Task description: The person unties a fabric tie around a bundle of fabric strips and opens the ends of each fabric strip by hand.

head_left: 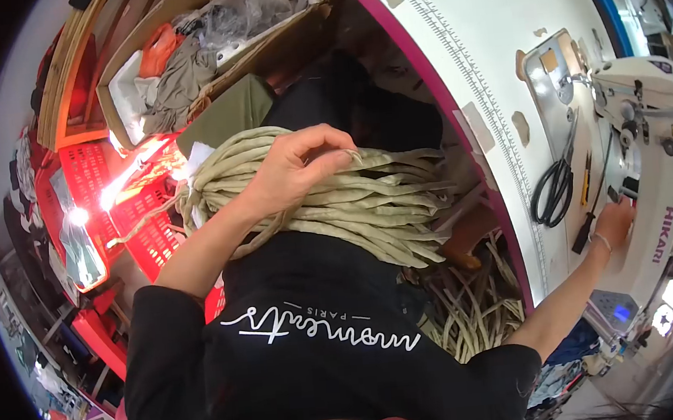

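Left grip: the left hand holds thumb and forefinger narrowed, seemingly pinching one strip at the bundle's upper edge, perhaps to single it out.
Fabric-strip bundle: the pale green bundle lies directly under the left grip, across the lap, which apparently bears its weight; its knotted end, toward the forearm side, likely keeps the strips together.
Right grip: the right hand is at the HIKARI sewing machine, fingers partly hidden; I cannot tell whether it holds anything.
Scissors: black-handled scissors lie on the worktop near the right grip, presumably for easy reach.
Spare strips: more strips hang below the worktop, between both grips.
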The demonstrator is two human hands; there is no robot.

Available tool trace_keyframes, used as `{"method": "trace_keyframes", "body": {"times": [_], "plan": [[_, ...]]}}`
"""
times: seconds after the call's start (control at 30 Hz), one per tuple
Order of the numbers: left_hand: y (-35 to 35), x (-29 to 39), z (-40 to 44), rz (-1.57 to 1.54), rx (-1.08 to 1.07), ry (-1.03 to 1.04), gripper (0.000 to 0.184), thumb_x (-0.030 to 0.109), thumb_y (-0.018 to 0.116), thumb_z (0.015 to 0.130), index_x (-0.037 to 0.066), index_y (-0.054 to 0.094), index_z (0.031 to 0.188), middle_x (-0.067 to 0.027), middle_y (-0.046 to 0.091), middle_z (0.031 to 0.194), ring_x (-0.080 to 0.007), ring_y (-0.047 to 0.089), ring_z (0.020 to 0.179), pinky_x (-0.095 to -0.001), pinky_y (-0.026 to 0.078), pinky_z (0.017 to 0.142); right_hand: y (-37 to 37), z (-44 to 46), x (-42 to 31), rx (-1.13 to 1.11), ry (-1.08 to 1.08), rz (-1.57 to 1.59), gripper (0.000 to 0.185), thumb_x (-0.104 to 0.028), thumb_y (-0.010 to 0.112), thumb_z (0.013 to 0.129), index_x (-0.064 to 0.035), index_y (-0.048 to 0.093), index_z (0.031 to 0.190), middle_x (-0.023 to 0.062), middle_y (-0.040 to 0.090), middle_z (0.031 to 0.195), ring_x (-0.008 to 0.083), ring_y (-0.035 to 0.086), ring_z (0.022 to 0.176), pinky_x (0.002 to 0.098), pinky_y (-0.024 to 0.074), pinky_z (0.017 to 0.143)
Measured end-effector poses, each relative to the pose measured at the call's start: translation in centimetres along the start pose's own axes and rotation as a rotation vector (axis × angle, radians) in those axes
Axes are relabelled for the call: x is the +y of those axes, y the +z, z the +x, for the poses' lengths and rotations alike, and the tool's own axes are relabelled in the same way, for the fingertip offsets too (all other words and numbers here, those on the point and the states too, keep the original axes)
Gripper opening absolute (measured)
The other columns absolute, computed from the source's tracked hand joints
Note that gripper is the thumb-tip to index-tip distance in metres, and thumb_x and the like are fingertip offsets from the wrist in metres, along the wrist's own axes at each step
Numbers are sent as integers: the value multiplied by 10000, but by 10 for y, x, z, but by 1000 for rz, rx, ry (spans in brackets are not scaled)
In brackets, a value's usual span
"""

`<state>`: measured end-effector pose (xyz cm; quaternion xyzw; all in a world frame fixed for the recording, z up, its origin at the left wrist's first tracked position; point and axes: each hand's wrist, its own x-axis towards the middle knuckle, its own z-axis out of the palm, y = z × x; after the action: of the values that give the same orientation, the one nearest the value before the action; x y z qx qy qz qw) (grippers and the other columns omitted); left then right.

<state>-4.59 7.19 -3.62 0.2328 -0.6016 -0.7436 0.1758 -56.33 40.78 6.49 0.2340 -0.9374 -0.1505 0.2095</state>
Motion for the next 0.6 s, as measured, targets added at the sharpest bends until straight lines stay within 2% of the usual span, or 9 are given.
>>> {"method": "trace_keyframes", "body": {"times": [0.13, 0.2, 0.27, 0.33, 0.37, 0.43, 0.5, 0.6], "plan": [[-3, -3, 3, 116, 27, 113, 95, 81, 630, 943, 15, 668, 999, -35, 626, 936, -99, 561, 840, -247, 432, 734, -91, -57, -67, 70, -169, -92, 277, -125, 471, 909, -21, 635, 1107, 186, 625, 1086, 368, 604, 1017, 455, 488, 859], [-1, -4, 4, 143, 39, 114, 93, 84, 632, 940, 17, 671, 990, -37, 626, 923, -106, 559, 837, -255, 431, 735, -129, -89, -100, 97, -263, 131, 269, -89, 509, 878, -21, 632, 1108, 169, 615, 1005, 336, 607, 936, 417, 486, 802], [1, -4, 5, 164, 28, 96, 94, 86, 632, 939, 16, 671, 990, -39, 627, 923, -113, 564, 836, -260, 436, 740, -159, -121, -140, -15, -396, 579, 251, -49, 524, 868, -28, 642, 1088, 160, 604, 965, 304, 603, 869, 385, 472, 763], [5, -7, 7, 176, 40, 146, 101, 75, 626, 939, 12, 673, 1001, -38, 620, 896, -110, 579, 804, -256, 452, 712, -183, -155, -191, -316, -422, 1003, 248, -16, 526, 874, -20, 649, 1090, 152, 599, 943, 283, 601, 844, 362, 468, 747], [7, -8, 7, 180, 43, 173, 105, 70, 622, 939, 9, 674, 1007, -37, 616, 883, -109, 586, 787, -253, 460, 698, -187, -164, -221, -309, -630, 1025, 265, 18, 524, 880, -13, 650, 1111, 149, 607, 957, 298, 614, 844, 367, 480, 754], [5, -2, 6, 189, 24, 128, 102, 78, 628, 939, 15, 675, 1004, -46, 628, 918, -125, 581, 829, -265, 451, 734, -187, -185, -265, -532, -560, 1139, 349, 54, 566, 863, -58, 644, 1185, 155, 601, 923, 328, 616, 824, 393, 503, 739], [4, 1, 4, 184, 30, 107, 104, 79, 633, 938, 16, 676, 1009, -54, 636, 938, -137, 581, 854, -273, 450, 757, -170, -201, -293, -454, -656, 1255, 400, 29, 635, 856, -82, 627, 1241, 128, 601, 894, 295, 625, 738, 376, 506, 650], [3, 2, 0, 160, 46, 104, 116, 69, 638, 931, 11, 679, 1022, -65, 639, 944, -145, 590, 867, -280, 460, 771, -163, -212, -322, -362, -662, 1335, 416, 42, 649, 841, -82, 639, 1238, 114, 604, 876, 279, 621, 693, 368, 503, 618]]}}
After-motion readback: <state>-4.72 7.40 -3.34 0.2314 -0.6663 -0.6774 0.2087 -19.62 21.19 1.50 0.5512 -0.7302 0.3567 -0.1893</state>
